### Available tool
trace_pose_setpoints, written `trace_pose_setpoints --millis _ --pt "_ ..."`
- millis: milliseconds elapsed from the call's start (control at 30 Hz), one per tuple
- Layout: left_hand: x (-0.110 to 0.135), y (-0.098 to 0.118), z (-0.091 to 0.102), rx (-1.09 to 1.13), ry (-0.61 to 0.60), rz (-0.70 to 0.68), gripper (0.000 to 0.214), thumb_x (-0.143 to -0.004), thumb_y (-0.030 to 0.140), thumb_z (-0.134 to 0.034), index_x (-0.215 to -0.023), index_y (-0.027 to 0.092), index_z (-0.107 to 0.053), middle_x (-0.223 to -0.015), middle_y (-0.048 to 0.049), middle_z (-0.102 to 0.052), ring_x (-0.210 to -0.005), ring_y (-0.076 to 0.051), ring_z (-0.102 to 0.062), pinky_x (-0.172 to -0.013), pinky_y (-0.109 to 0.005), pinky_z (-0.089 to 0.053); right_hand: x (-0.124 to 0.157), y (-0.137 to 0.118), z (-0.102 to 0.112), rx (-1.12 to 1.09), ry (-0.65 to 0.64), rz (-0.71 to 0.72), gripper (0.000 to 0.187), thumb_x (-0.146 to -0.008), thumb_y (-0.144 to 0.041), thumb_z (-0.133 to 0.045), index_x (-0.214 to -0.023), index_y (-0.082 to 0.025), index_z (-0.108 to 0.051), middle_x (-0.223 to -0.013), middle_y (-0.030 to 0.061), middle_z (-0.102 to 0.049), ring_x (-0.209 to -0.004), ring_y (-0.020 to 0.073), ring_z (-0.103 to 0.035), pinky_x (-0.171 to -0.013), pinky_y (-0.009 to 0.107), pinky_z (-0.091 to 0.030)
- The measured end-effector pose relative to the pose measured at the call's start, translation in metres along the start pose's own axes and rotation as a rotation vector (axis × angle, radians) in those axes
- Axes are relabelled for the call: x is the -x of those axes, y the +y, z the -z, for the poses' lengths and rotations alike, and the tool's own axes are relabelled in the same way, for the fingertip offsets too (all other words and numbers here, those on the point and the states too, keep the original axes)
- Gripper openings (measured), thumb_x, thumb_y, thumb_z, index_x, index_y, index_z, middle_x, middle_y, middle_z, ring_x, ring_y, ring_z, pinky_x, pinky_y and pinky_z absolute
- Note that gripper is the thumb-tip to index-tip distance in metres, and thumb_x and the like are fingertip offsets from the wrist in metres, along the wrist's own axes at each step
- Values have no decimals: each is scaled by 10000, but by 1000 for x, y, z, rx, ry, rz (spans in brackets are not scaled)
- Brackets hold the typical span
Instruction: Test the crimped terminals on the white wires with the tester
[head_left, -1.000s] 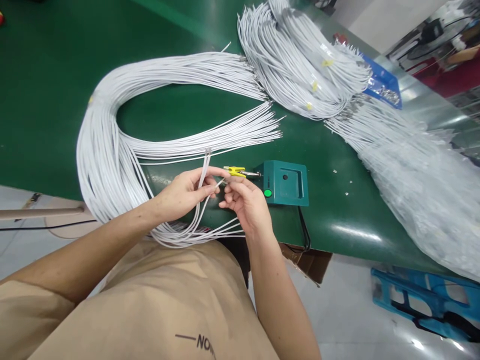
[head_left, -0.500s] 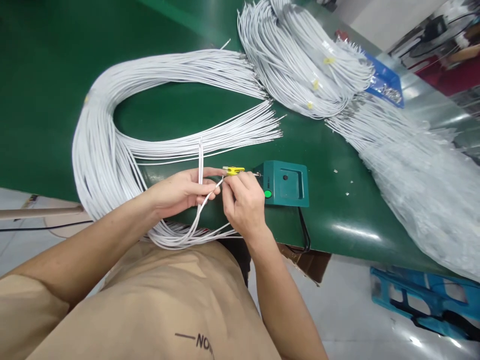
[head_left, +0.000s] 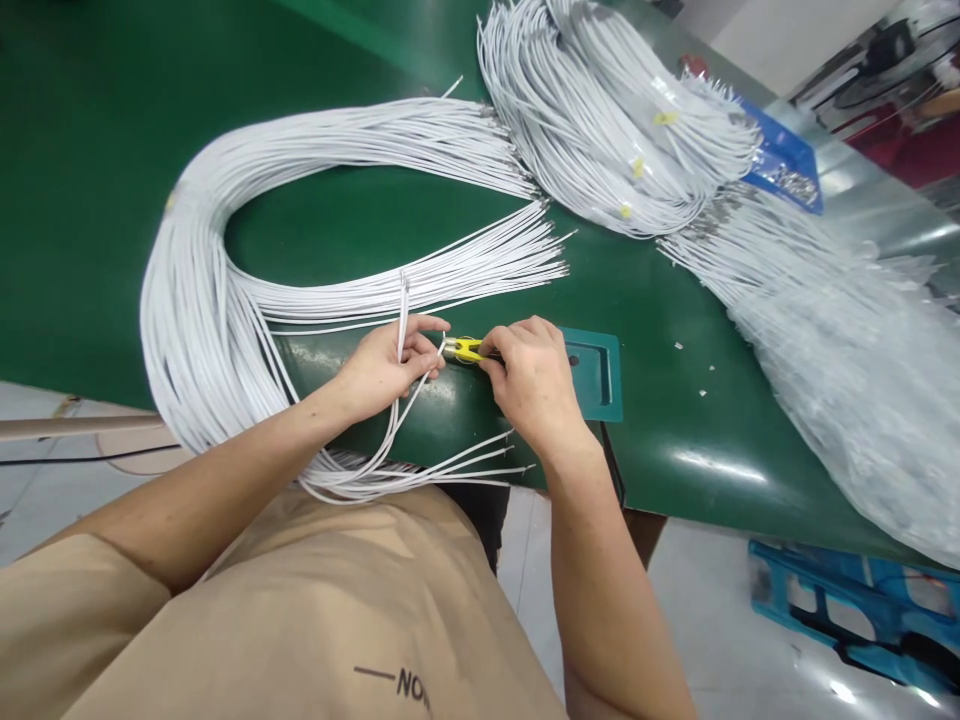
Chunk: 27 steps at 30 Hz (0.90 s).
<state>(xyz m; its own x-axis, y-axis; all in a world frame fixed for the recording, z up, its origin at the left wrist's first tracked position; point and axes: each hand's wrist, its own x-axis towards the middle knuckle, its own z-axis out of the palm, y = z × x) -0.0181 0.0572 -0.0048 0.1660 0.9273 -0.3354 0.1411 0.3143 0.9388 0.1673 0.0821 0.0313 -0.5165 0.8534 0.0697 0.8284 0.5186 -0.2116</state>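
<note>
White cables (head_left: 187, 300) lie bundled beyond and left of your fingers (head_left: 429, 323), a teal box (head_left: 601, 378) to their right. Your left hand (head_left: 382, 368) pinches a few strands (head_left: 403, 315); your right hand (head_left: 536, 385), nearly closed, grips the yellow clip (head_left: 466, 349) beside the left fingertips.

White wires (head_left: 187, 260) curve through the left of the frame; the clip (head_left: 466, 349) near centre is yellow, the box (head_left: 613, 380) right of it teal. Tabletop (head_left: 75, 200): deep green. Upper-right tray (head_left: 784, 150): blue. Bottom-frame shirt (head_left: 300, 610): tan, dark lettering (head_left: 409, 684).
</note>
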Motion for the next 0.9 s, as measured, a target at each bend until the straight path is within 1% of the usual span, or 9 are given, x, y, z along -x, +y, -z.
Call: trace_pose_setpoints --millis 200,333,400,467,567,633,700,800,900 --pt "-3 -4 1 -78 28 17 464 -737 267 -605 -1187 173 -542 -764 -41 -647 -690 -175 -631 -384 -165 -379 -1 1 -7 3 60 -22 142 -813 -123 -496 -774 -209 -603 -693 16 -606 -796 198 -510 -1039 405 -297" --pt "-3 -4 1 -109 23 37 468 -732 276 -622 -1187 180 -564 -731 -34 -648 -654 -163 -613 -397 -172 -397 -2 2 -6 -2 50 -29 139 -818 -126 -502 -781 -206 -609 -696 13 -612 -790 192 -525 -1056 411 -295" --pt "-3 -5 1 -83 5 46 472 -731 277 -630 -1188 183 -563 -730 -32 -651 -656 -161 -614 -401 -171 -398 -1 0 -3 -3 52 -38 109 -827 -155 -518 -832 -199 -618 -754 28 -640 -843 205 -538 -1068 436 -273" --pt "-4 -6 2 -41 -17 55 477 -727 275 -641 -1186 179 -558 -729 -29 -651 -655 -157 -616 -404 -167 -392 1 -5 1 -18 101 -60 119 -842 -205 -537 -930 -189 -615 -876 52 -668 -933 227 -536 -1059 449 -269" --pt "-4 -7 4 24 -23 66 474 -715 269 -661 -1164 160 -558 -717 -22 -644 -643 -145 -615 -412 -163 -383 8 -21 1 -73 212 -97 169 -892 -253 -489 -999 -180 -598 -982 65 -669 -958 229 -523 -931 393 -356" --pt "-4 -8 6 53 -17 60 461 -710 264 -667 -1145 148 -564 -708 -13 -633 -622 -132 -603 -425 -165 -391 15 -35 -3 -122 218 -63 194 -925 -259 -432 -962 -176 -604 -939 65 -667 -895 212 -525 -824 353 -377" --pt "-2 -8 9 66 -5 37 460 -708 262 -670 -1141 144 -565 -704 -3 -623 -583 -113 -576 -439 -174 -407 23 -49 -12 -160 162 29 229 -941 -260 -400 -928 -174 -611 -896 64 -663 -850 198 -518 -769 339 -368" --pt "2 -6 13 86 -1 4 497 -701 269 -686 -1166 151 -558 -704 10 -611 -557 -97 -544 -455 -181 -420 32 -67 -26 -153 64 162 241 -946 -227 -380 -893 -172 -609 -908 61 -661 -838 189 -492 -737 335 -348" --pt "6 -5 17 135 -24 19 451 -703 279 -697 -1119 146 -582 -699 13 -595 -592 -97 -556 -478 -173 -426 36 -78 -35 -73 29 234 242 -944 -183 -360 -881 -165 -593 -959 67 -653 -871 199 -474 -725 339 -336"
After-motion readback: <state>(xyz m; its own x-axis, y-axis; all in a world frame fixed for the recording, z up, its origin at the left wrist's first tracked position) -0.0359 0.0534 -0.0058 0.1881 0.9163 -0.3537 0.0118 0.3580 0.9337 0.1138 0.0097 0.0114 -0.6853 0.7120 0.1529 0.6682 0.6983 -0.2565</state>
